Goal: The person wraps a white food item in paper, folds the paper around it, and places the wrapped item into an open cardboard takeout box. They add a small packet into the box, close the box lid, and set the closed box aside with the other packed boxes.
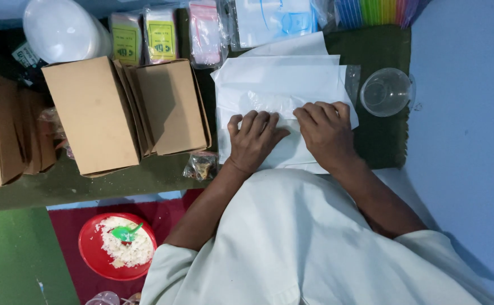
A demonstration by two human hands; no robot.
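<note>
Head view: 2 hands pressed flat, fingers spread, gripping nothing, on white paper stack (281,85) lying on green table (89,186). Left hand (254,141) just beside right hand (326,133); clear packet (269,101) directly ahead of fingertips, long axis crosswise, about equally near both.

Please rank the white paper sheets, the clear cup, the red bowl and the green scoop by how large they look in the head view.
1. White paper sheets
2. Red bowl
3. Clear cup, though the bowl sits lower, on another level, so these two are unsure
4. Green scoop
</note>
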